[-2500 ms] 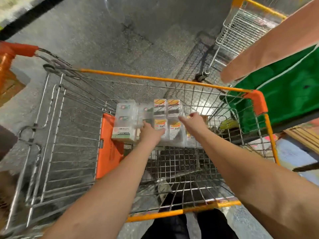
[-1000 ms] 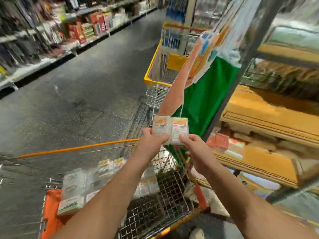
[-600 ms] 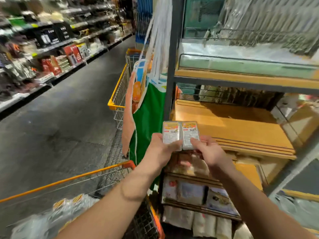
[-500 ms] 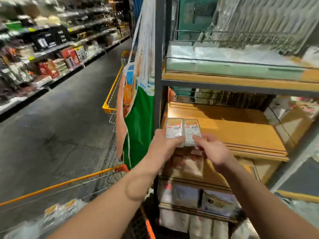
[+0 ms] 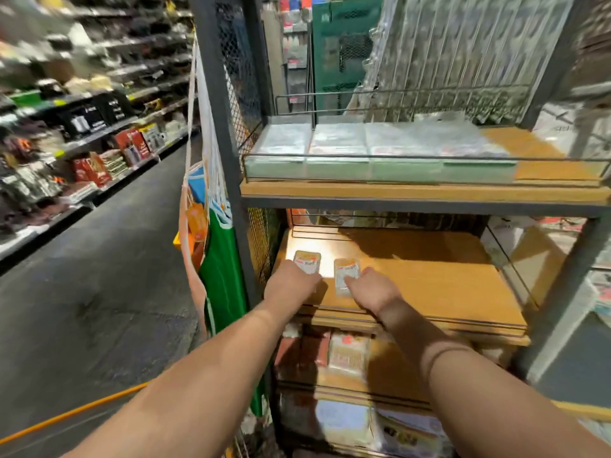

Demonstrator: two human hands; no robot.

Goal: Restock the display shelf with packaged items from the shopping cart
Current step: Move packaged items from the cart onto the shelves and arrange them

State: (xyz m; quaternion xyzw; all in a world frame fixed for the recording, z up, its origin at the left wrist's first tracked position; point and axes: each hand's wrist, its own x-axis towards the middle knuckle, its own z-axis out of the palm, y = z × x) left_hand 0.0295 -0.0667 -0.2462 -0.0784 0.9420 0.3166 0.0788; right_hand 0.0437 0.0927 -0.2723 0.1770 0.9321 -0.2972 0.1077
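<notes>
Left hand [image 5: 292, 281] grips one small clear-wrapped packet with orange label [image 5: 308, 261]; right hand [image 5: 370, 289] pinches a second matching packet [image 5: 346, 274], both laid flat on the wooden middle shelf board [image 5: 429, 276], front-left, slightly apart. Risk: gap leaves a crooked row, or a packet slides off the front lip on release. Half a second ago both packets were held together upright in front of the shelf; now separated and down.

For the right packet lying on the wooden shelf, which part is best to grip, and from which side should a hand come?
Probably its two long edges, from above and the open front. The right packet lies flat on the wooden shelf with its long side pointing inward, and there is a gap to the left packet, so fingers fit on both sides. The right hand already rests on its near end.
</notes>
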